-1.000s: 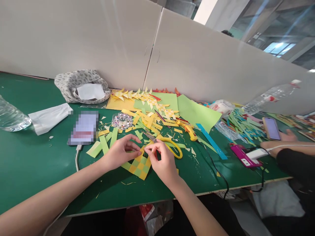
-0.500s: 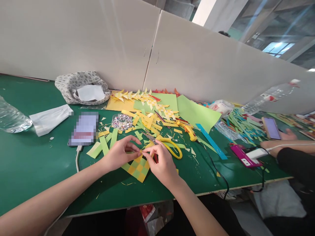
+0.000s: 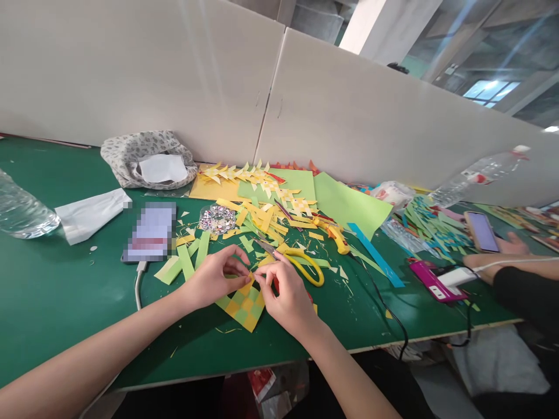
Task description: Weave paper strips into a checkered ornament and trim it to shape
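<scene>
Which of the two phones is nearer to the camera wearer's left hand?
The phone lying left of the left hand, with a white cable at its near edge. The other phone is far right, beside another person's hand.

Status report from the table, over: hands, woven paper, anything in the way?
Left hand, right hand: fingertips at far corner of woven paper, exact grip unclear. Checks yellow and green. Yellow-handled scissors close beyond right hand, loose paper strips nearby.

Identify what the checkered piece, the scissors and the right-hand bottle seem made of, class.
Checkered piece: probably matte paper; flat strips, crisp edges. Scissors: likely metal blades, greyish and tapered; yellow handles look like smooth plastic. Right-hand bottle: probably glossy plastic; see-through, with highlights.
</scene>
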The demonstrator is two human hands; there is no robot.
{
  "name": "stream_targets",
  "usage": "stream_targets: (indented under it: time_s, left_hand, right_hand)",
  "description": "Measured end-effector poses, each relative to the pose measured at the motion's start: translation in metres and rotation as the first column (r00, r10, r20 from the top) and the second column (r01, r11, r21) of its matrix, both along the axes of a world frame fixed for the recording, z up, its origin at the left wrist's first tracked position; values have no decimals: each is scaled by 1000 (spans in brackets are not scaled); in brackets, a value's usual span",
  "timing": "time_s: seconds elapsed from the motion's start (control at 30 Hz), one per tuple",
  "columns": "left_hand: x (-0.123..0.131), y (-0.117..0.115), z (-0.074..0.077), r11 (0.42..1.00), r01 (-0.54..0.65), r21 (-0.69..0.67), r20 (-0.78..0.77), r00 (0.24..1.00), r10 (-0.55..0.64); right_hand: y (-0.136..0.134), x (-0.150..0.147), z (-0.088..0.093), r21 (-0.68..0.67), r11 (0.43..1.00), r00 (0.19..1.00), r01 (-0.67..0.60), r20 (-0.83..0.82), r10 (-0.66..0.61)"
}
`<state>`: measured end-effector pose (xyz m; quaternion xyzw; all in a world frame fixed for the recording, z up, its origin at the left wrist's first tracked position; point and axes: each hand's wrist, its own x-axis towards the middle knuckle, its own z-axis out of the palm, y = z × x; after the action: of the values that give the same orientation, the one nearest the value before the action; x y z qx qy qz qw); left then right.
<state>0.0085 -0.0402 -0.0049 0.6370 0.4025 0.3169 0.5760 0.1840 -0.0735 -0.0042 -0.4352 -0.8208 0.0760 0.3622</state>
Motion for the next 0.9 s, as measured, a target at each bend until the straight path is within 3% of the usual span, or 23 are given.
stream_targets:
  time_s: [0.37, 0.53, 0.77, 0.9]
  left_hand:
    - [0, 2, 6, 995, -32, -95, 63, 997, 38]
    - [0, 2, 4, 996, -45, -82, 78, 996, 52]
    - [-1, -1, 3, 998, -31, 63, 11, 999, 30]
    - [-1, -2, 1, 997, -11, 77, 12, 1000, 11]
  right_hand:
    - [3, 1, 6, 60, 987, 963, 149, -236, -131]
    - [0, -2, 2, 80, 995, 990, 57, -136, -46]
    - [0, -2, 0, 69, 997, 995, 47, -88, -41]
    - [0, -1, 1, 25, 1000, 997, 12, -76, -10]
